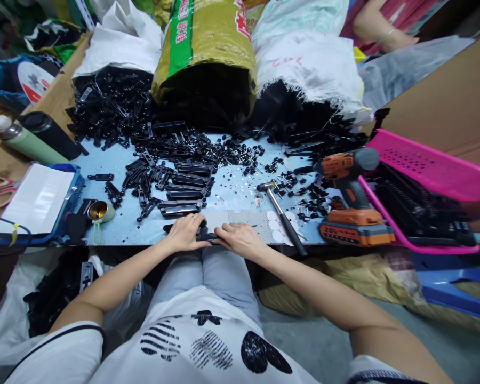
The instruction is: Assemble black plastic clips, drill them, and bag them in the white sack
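Observation:
At the near edge of the pale blue table (240, 192), my left hand (186, 233) and my right hand (240, 239) both press down on a long black plastic part (205, 234). The fingers of both hands are curled over it, so most of the part is hidden. Just beyond the hands lies a stack of similar long black parts (184, 205). A hammer (282, 213) with a black handle rests to the right of my right hand, beside several white discs (275, 223).
An orange cordless drill (350, 194) stands at right, next to a pink basket (424, 170) of black parts. Open sacks (204, 48) spill black parts along the back. A green flask (28, 141), a white pad (32, 200) and a small cup (100, 212) sit at left. Another person's arm (384, 26) shows top right.

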Tool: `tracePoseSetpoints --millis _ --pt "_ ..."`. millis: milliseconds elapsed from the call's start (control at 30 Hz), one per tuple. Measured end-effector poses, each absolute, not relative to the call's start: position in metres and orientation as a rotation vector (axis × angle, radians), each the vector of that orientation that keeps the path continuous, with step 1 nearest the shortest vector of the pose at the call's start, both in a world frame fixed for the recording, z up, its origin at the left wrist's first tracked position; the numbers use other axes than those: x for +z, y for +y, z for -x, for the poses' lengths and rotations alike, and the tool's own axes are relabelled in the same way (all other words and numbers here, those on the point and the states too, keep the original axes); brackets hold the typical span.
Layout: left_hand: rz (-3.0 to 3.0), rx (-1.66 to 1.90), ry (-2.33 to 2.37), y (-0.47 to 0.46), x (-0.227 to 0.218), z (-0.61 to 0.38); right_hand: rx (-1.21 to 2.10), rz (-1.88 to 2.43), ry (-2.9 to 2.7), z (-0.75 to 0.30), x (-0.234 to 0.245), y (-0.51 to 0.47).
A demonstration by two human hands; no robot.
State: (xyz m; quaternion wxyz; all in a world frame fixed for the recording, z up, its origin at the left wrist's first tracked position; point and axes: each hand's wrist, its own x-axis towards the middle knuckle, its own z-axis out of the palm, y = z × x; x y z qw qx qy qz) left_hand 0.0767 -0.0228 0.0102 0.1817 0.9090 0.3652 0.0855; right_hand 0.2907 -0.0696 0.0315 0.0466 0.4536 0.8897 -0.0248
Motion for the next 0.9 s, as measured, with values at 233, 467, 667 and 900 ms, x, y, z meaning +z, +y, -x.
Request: tracePoseSetpoints --millis 233,467,667,900 --pt "-2.547 0.289 1.024 -0.02 0.013 -0.074 0.04 -1.405 2.754 -0.286 0.042 -0.075" --pt "-2.537 0.378 0.999 -0.021 0.008 -0.074 -0.057 -1.36 2.715 -0.286 0.057 -0.073" --pt "-2.555 0.466 1.01 -0.025 0.004 -0.072 -0.058 -1.354 2.699 -0.286 0.054 -0.073" --pt "-2.582 0.496 1.087 -0.034 -0.001 -0.08 -0.029 -1.293 2.724 -0.289 0.053 -0.058"
